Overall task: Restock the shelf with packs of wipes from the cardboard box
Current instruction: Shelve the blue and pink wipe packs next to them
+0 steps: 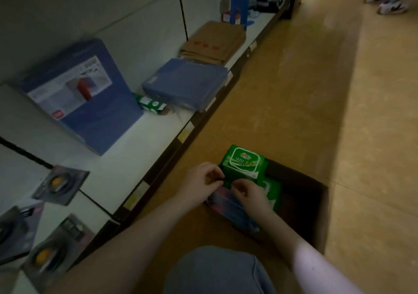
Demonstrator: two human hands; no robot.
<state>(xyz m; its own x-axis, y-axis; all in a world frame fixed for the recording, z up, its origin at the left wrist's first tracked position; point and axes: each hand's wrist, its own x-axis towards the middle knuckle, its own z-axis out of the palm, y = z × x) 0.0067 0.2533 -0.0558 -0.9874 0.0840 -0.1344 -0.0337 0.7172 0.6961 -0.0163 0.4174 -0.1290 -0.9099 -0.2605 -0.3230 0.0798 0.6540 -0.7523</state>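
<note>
A green pack of wipes (243, 161) is lifted at the near-left corner of the open cardboard box (316, 203) on the floor. My left hand (201, 185) pinches the pack's lower left edge, and my right hand (251, 194) grips its lower edge from the right. Another green pack (272, 191) lies in the box just under it. Part of a blue and pink wrapper (228, 205) shows beneath my right wrist. One more green pack (150, 105) lies on the white shelf (126, 158) beside blue folders.
On the shelf stand a large blue boxed item (79, 95), a stack of blue folders (185, 83), brown flat cartons (213, 43) and dark packaged goods (60, 184) at the near left. A person's shoes (384, 1) are at the far right of the tan floor.
</note>
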